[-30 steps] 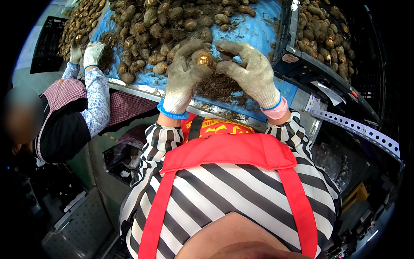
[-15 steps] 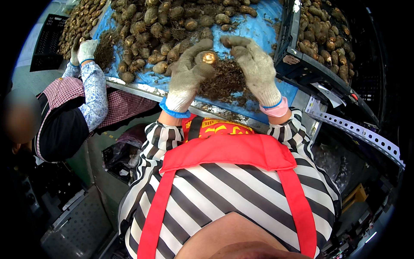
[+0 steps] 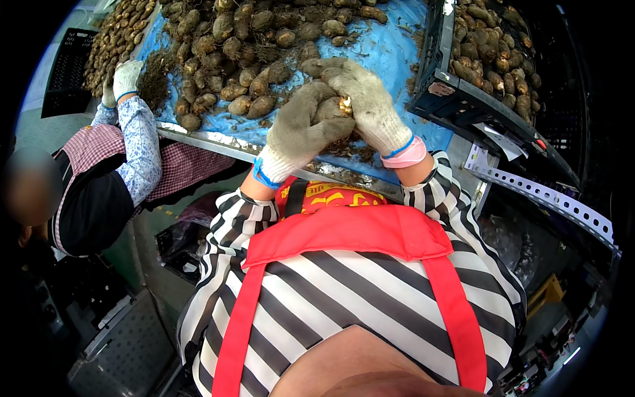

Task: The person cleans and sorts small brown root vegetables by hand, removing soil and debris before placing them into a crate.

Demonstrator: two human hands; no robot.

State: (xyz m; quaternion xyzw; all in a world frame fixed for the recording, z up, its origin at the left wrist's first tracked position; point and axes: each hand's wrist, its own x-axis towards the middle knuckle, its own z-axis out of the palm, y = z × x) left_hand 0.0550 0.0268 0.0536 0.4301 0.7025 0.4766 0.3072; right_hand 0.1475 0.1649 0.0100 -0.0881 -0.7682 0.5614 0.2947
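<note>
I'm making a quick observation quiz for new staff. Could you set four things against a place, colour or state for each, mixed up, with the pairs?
Column one:
1. Held tuber
2. Blue sheet
3. Dark crate at the right
4. Co-worker's sleeve

Column two:
A. White with a blue pattern
B. Beneath the loose heap of tubers
C. In the left hand, close to the right hand
D. Containing many tubers

Pairs: 1-C, 2-B, 3-D, 4-A

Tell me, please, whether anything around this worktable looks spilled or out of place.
Loose dark root fibres litter the blue sheet beside the tubers, looking spilled; a white paper juts out crookedly beside the dark crate.
</note>
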